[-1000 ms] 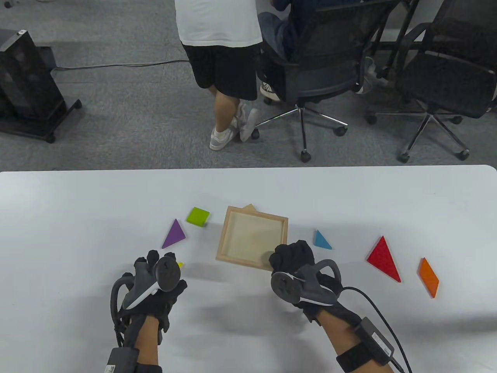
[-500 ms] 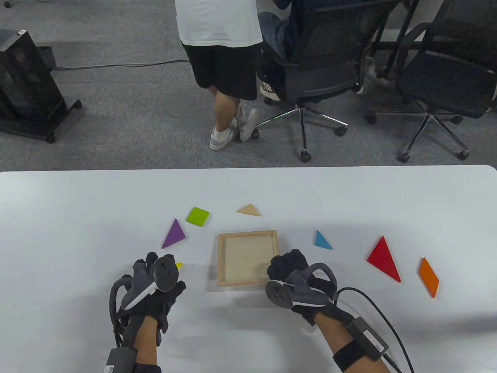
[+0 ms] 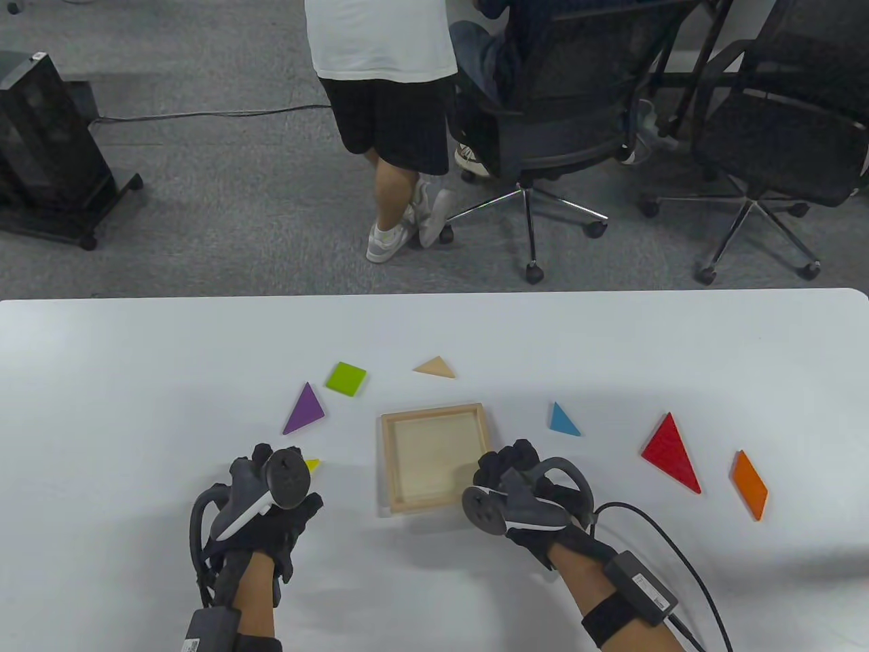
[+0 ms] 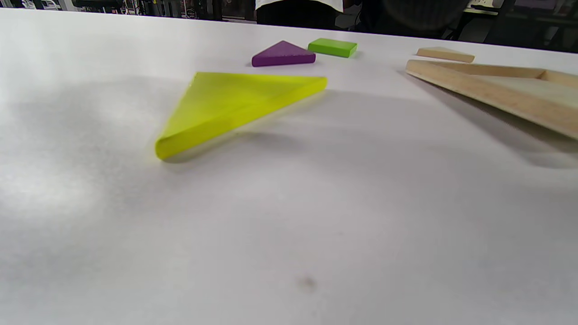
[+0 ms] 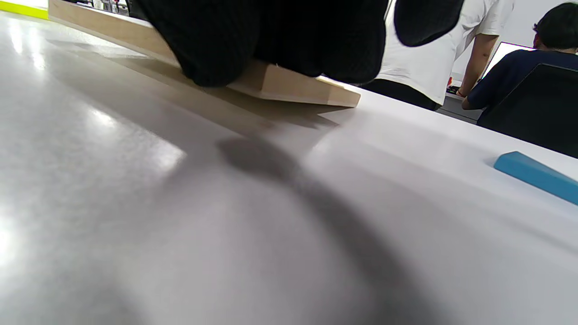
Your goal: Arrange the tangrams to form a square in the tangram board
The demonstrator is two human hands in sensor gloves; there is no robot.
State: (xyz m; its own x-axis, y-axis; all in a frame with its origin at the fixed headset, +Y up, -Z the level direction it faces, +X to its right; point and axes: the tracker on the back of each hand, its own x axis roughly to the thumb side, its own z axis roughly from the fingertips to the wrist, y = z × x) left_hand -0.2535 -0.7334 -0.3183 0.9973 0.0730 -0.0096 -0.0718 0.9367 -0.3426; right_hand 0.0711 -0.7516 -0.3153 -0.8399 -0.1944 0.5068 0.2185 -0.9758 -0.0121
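The empty wooden tangram board [image 3: 434, 458] sits mid-table, and my right hand [image 3: 502, 468] grips its near right corner. In the right wrist view my gloved fingers [image 5: 271, 40] curl over the board's edge [image 5: 289, 88], which is raised off the table. My left hand [image 3: 271, 472] hovers over a yellow triangle [image 3: 311, 464] and holds nothing; that triangle [image 4: 235, 101] lies flat and untouched. Loose pieces lie around the board: purple triangle [image 3: 305, 409], green square [image 3: 345, 378], tan triangle [image 3: 434, 367], blue triangle [image 3: 562, 421], red triangle [image 3: 671, 451], orange parallelogram [image 3: 749, 484].
The white table [image 3: 136, 380] has bare room at the left, far side and near edge. Beyond its far edge a person stands [image 3: 387, 102] and office chairs [image 3: 563, 115] are parked. A cable [image 3: 679, 543] trails from my right wrist.
My right hand has pulled the board nearer and turned it square to the table edge, uncovering the tan triangle behind it. The left hand has barely moved.
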